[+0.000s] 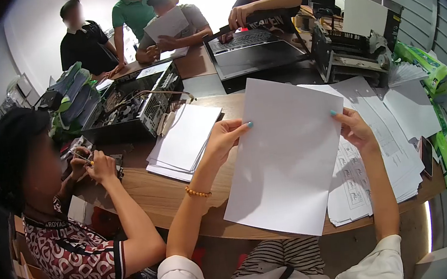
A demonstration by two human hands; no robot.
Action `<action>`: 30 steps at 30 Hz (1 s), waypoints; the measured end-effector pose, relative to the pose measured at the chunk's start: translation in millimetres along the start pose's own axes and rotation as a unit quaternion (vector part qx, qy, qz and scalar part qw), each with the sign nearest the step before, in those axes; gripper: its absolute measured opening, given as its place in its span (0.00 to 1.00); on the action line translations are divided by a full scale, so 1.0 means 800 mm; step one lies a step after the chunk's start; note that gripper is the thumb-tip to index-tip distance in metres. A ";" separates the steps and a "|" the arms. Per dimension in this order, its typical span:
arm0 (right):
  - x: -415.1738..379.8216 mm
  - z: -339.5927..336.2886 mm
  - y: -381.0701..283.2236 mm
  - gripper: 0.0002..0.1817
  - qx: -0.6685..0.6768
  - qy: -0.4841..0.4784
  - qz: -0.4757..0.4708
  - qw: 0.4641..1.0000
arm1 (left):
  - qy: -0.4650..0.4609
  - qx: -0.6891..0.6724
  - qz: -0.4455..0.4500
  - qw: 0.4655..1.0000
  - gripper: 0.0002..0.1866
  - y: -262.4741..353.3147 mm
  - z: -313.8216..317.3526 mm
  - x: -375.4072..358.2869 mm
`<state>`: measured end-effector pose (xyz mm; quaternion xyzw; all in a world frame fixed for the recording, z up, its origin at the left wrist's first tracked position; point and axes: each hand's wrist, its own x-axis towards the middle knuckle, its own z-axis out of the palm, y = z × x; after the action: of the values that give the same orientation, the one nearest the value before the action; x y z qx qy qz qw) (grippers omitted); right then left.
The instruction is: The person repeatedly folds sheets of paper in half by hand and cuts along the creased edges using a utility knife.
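Note:
A white sheet of paper (283, 160) hangs in front of me, tilted and blank on the side I see. My left hand (224, 139) pinches its left edge, thumb on the near face. On the opposite edge my right hand (354, 128) grips it the same way, fingers mostly behind the sheet. Left of my left hand lies a stack of white paper (185, 138) on the wooden table (209, 212). Printed sheets (385, 149) with drawings and text are spread under and beside my right hand.
An opened computer case (133, 105) stands at the back left. A person handles a laptop (253, 54) across the table. Metal computer parts (353, 52) and green packaging (445, 154) sit on the right. At left a seated person (74, 226) holds a small object; others are behind.

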<state>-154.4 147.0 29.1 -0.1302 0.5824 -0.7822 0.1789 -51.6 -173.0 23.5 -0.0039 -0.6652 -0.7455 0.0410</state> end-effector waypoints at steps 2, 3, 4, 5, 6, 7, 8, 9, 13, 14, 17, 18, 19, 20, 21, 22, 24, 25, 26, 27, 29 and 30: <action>-0.002 -0.002 -0.003 0.19 -0.013 -0.012 0.007 1.000 | -0.002 -0.014 -0.007 1.000 0.14 -0.001 -0.002 0.001; -0.005 -0.001 -0.007 0.18 -0.018 0.002 0.011 1.000 | -0.001 -0.015 -0.007 1.000 0.14 -0.004 -0.006 0.004; -0.007 0.000 -0.009 0.16 -0.023 0.017 0.013 1.000 | -0.013 -0.013 -0.003 1.000 0.14 -0.008 -0.012 0.007; -0.007 -0.002 -0.009 0.16 -0.022 0.016 0.012 1.000 | -0.027 -0.011 0.001 1.000 0.14 -0.004 -0.013 0.008; -0.007 -0.005 -0.008 0.15 -0.011 0.009 0.012 1.000 | -0.028 -0.009 0.002 1.000 0.14 -0.002 -0.012 0.008; -0.007 -0.007 -0.008 0.15 0.001 0.002 0.012 1.000 | -0.030 -0.026 0.001 0.999 0.14 0.000 -0.011 0.006; -0.006 -0.008 -0.007 0.15 0.001 0.002 0.011 1.000 | -0.031 -0.042 0.000 0.999 0.14 0.004 -0.008 0.003; -0.006 -0.008 -0.005 0.15 0.002 0.019 0.007 1.000 | -0.032 -0.041 0.000 0.999 0.14 0.006 -0.007 0.002; -0.005 -0.007 -0.001 0.14 -0.035 0.062 -0.026 0.997 | -0.004 -0.027 -0.010 1.000 0.15 0.013 -0.001 -0.001; -0.005 -0.008 0.000 0.14 -0.033 0.062 -0.026 0.997 | 0.003 -0.029 -0.012 1.000 0.15 0.012 0.000 -0.003; -0.007 -0.010 -0.001 0.12 0.009 0.026 -0.047 0.999 | 0.007 -0.022 -0.019 1.000 0.15 0.008 -0.002 -0.001; -0.010 -0.009 -0.005 0.11 0.015 0.011 -0.047 0.999 | 0.007 -0.022 -0.019 1.000 0.15 0.009 -0.004 -0.001; -0.012 -0.009 -0.006 0.11 0.022 -0.003 -0.047 0.999 | 0.002 -0.015 -0.025 1.000 0.15 0.011 -0.006 -0.002; -0.010 -0.012 -0.001 0.11 0.023 -0.003 -0.046 0.999 | -0.003 -0.008 -0.030 1.000 0.15 0.012 -0.006 -0.003; -0.006 -0.017 0.006 0.12 0.023 0.012 -0.059 0.998 | -0.003 -0.007 -0.031 1.000 0.15 0.013 -0.004 -0.003; -0.005 -0.020 0.011 0.12 0.023 0.027 -0.071 0.997 | -0.002 -0.003 -0.030 1.000 0.15 0.013 -0.003 -0.003; -0.012 -0.010 0.005 0.12 0.013 0.048 -0.069 0.996 | 0.000 0.002 -0.031 1.000 0.15 0.014 -0.001 -0.004; -0.014 -0.006 0.003 0.12 0.001 0.067 -0.067 0.995 | 0.001 0.000 -0.028 1.000 0.16 0.014 0.001 -0.005; -0.014 -0.007 0.005 0.12 0.002 0.069 -0.066 0.995 | 0.003 -0.003 -0.026 1.000 0.16 0.014 0.001 -0.006; -0.013 -0.008 0.006 0.12 0.007 0.067 -0.075 0.995 | 0.002 -0.004 -0.027 1.000 0.16 0.013 0.000 -0.006; -0.012 -0.010 0.007 0.11 0.009 0.067 -0.082 0.994 | 0.005 0.018 -0.036 0.999 0.15 0.011 -0.003 -0.004; -0.012 -0.009 0.007 0.11 0.036 0.069 -0.078 0.994 | 0.003 0.017 -0.037 0.999 0.15 0.011 -0.003 -0.004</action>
<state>-148.1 155.6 21.9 -0.1141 0.5529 -0.8214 0.0812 -47.6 -176.0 32.2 0.0236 -0.6772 -0.7353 0.0156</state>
